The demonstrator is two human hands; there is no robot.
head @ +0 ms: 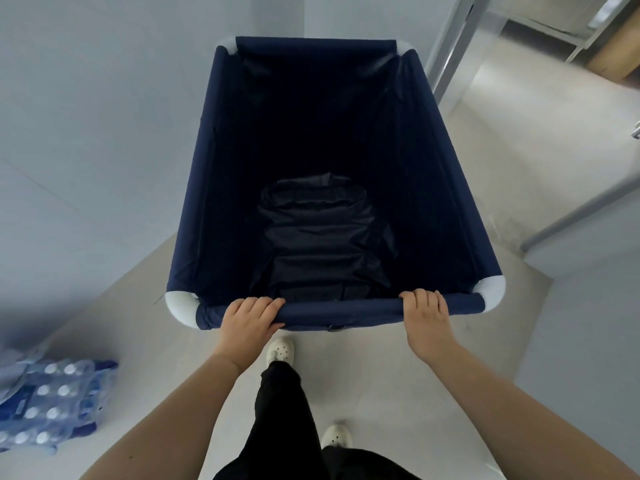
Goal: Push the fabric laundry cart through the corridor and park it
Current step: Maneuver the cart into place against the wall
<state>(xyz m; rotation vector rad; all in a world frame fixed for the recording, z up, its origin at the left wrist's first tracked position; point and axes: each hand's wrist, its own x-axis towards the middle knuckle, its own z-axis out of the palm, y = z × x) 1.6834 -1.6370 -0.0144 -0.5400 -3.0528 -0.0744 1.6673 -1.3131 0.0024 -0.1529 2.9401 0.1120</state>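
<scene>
A: Starting at the left, what lies by the wall?

B: A shrink-wrapped pack of bottles, on the floor low in the corner, well apart from the cart.

A: And the cart?

B: The cart stands in the middle, navy fabric walls with white rounded corners. It sits on the pale floor between a wall on the left and a metal door frame on the right. Dark folded cloth lies at the bottom, toward the near end.

A: Where is the left hand?

B: The left hand has a closed grip on the near rail, fingers curled over the top, close to the left corner.

A: The right?

B: The right hand wraps the same rail near the right corner, its grip closed too. Between the arms show black trousers and two white shoes, one ahead of the other.
</scene>
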